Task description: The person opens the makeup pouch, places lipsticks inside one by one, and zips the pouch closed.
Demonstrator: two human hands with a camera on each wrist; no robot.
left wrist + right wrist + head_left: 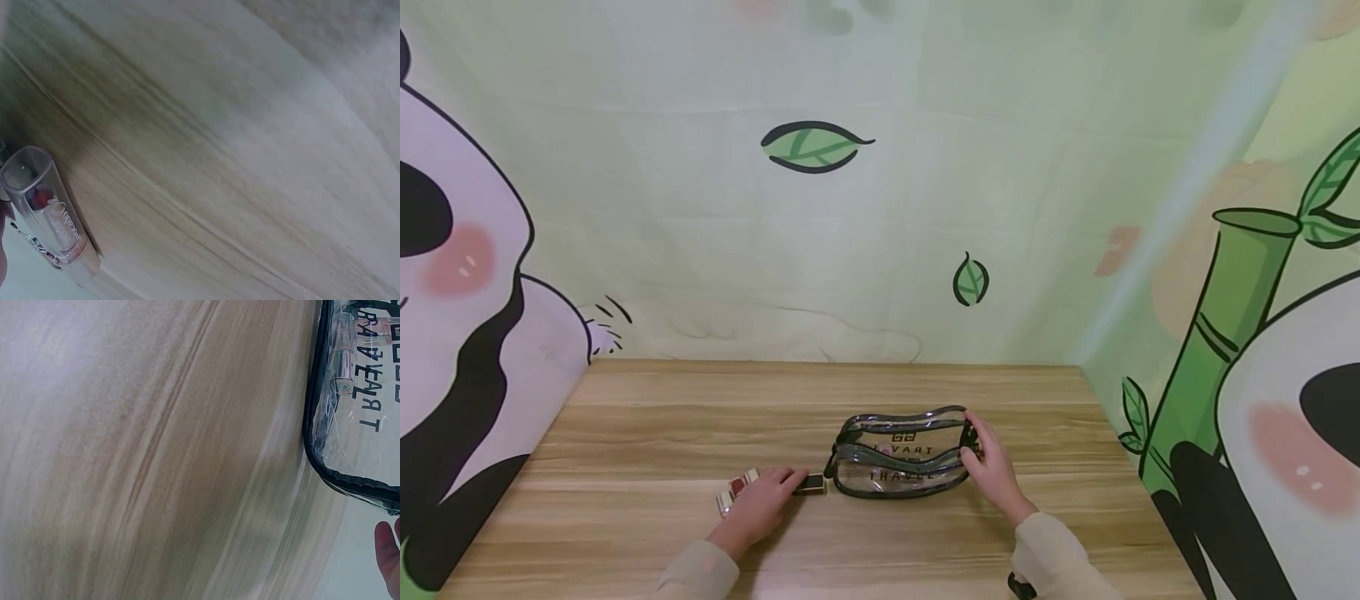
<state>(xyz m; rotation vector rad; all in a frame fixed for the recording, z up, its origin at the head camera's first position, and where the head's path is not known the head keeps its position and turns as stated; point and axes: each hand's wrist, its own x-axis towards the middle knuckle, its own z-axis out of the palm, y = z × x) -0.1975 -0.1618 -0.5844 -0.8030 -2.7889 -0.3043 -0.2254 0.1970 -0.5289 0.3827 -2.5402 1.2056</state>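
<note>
A clear zip pouch (pixel 898 479) with black edging and dark lettering stands open-topped near the middle of the wooden table. My right hand (pixel 996 471) holds its right end, thumb at the front rim and fingers at the back rim. Beside the pouch's left end, my left hand (pixel 760 507) grips a black lipstick tube (pixel 811 484) with gold-coloured edges; the thumb is hidden. More lipstick tubes (pixel 725 502) lie beneath and left of that hand, partly covered. One clear-capped lipstick (pixel 56 212) shows in the left wrist view. Inside the pouch, small pinkish tubes (pixel 345 372) appear through the plastic.
The wood-grain table (pixel 647 417) reaches back to a pale green printed cloth (pixel 700 208) with leaves. Panda and bamboo prints flank it on both sides. A small black object (pixel 1021 587) shows by the right sleeve.
</note>
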